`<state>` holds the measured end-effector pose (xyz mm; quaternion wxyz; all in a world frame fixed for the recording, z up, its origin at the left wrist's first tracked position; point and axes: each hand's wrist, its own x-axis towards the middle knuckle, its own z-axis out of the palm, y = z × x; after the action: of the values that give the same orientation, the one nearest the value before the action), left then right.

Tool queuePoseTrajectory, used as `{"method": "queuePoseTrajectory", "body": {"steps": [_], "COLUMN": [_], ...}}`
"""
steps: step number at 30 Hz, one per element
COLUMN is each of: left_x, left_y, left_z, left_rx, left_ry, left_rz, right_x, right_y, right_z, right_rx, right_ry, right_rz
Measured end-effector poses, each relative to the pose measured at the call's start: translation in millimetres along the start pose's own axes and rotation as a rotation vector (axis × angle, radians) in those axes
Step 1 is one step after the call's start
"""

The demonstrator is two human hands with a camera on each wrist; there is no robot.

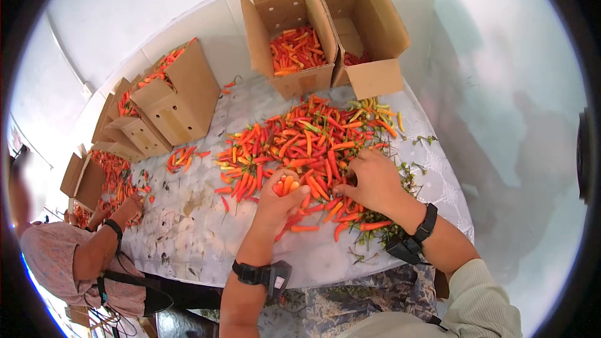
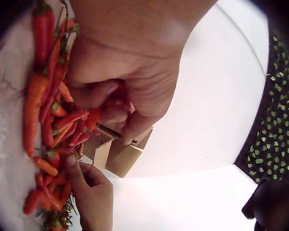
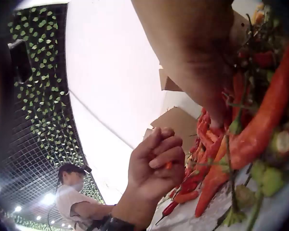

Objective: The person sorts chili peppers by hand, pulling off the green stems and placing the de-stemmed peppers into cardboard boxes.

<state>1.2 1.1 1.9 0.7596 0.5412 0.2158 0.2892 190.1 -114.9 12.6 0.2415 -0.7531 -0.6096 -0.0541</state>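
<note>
My left hand [image 1: 280, 199] is curled round several chili peppers [image 1: 286, 185], whose orange and red ends show above the thumb. In the left wrist view, red peppers [image 2: 119, 98] show between its folded fingers. Beside it, to the right, my right hand [image 1: 375, 181] reaches down into the large heap of red and orange chili peppers [image 1: 300, 134], thumb and fingers bent. The left wrist view has the right hand's fingertips [image 2: 73, 163] right at the peppers, and I cannot tell whether they pinch one. Green stems stick out from the heap near its wrist.
Two open cardboard boxes [image 1: 285, 9] holding peppers stand behind the heap. More pepper-filled boxes [image 1: 178, 100] line the table's left. Another person [image 1: 81, 250] handles peppers at the far left. Loose green stems [image 1: 416, 172] lie on the right of the white-covered table [image 1: 188, 238].
</note>
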Motion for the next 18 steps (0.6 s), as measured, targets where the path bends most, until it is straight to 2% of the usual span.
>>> {"method": "queuePoseTrajectory", "body": {"steps": [3,6,9,18], "left_x": [1.1,0.8,0.1,-0.7], "left_y": [-1.4,-1.2,-2.4,-5.6], "left_z": [0.2,1.8,5.5,4.7], "left_rx": [0.008,-0.020,-0.009,0.175], "left_ry": [0.004,0.003,-0.003,-0.019], "left_rz": [-0.014,-0.049,-0.086,-0.066], "right_x": [-3.4,-3.8,-3.0,-6.0], "right_y": [-6.7,-7.2,-3.6,-6.6], "right_z": [-0.8,3.5,5.7,5.2], "right_rx": [-0.008,0.086,0.153,-0.036], "right_ry": [0.020,-0.066,-0.008,0.053], "right_rz": [0.005,0.070,0.069,-0.016]}}
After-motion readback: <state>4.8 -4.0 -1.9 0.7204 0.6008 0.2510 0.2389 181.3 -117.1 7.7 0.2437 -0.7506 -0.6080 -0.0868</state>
